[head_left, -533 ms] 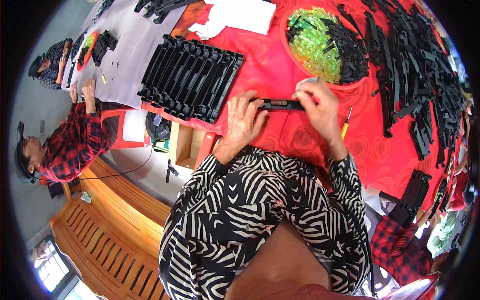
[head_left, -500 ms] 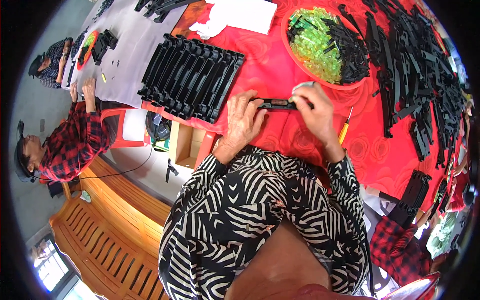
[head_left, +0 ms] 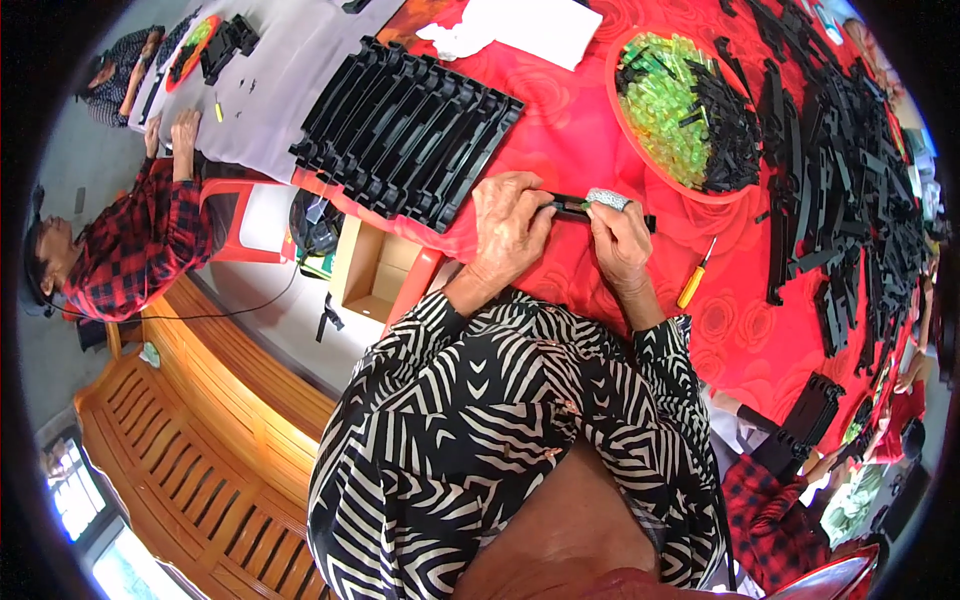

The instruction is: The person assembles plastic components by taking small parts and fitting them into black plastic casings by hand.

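A narrow black plastic strip (head_left: pixel 569 206) lies crosswise close in front of me, just above the red cloth. My left hand (head_left: pixel 508 228) grips its left end between thumb and fingers. On the right part of the strip, my right hand (head_left: pixel 620 242) is closed, thumb pressed against it; a silvery wrap covers one finger. A bit of green shows at those fingertips, too small to make out. Beyond the hands stands a red round basin (head_left: pixel 637 160) holding green translucent pieces (head_left: pixel 665 100) and small black pieces (head_left: pixel 730 135).
Left of my hands lies a row of black plastic strips (head_left: pixel 405 135). A yellow-handled screwdriver (head_left: pixel 692 285) rests at right, before a large heap of black parts (head_left: pixel 850 170). White paper (head_left: pixel 545 30) lies at the far edge. People sit nearby, one in a checked shirt (head_left: pixel 150 240).
The right hand has turned and lowered, its fingers now pressing on the strip with the wrapped finger on top. The left hand keeps its hold. The whole view has shifted slightly.
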### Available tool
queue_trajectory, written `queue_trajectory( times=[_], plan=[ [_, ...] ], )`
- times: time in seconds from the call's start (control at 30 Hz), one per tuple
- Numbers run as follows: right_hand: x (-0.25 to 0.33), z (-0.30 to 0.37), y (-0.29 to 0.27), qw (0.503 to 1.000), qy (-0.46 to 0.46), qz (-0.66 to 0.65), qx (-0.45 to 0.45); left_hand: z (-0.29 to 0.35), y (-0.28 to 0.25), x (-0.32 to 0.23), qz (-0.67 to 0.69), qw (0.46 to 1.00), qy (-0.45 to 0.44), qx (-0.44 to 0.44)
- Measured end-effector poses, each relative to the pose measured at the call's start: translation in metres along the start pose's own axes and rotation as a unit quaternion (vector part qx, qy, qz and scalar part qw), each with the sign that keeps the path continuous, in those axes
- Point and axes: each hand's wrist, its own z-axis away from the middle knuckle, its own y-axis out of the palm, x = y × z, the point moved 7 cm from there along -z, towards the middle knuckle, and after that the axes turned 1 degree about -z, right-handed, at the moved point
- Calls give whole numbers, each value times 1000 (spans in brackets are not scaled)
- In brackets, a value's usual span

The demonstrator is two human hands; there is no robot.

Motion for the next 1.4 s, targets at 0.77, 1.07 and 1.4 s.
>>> queue_trajectory(
  times=[0.77,1.07,1.4],
  plan=[
    [-9,-35,-13,968,242,-59,-18,-6,38,-12,49,998,29,14],
    [-33,-48,36,964,220,136,61,-1,47,-2,113,993,-32,14],
    [-28,-43,34,973,217,66,35,-3,47,-3,128,991,-35,20]
  ],
)
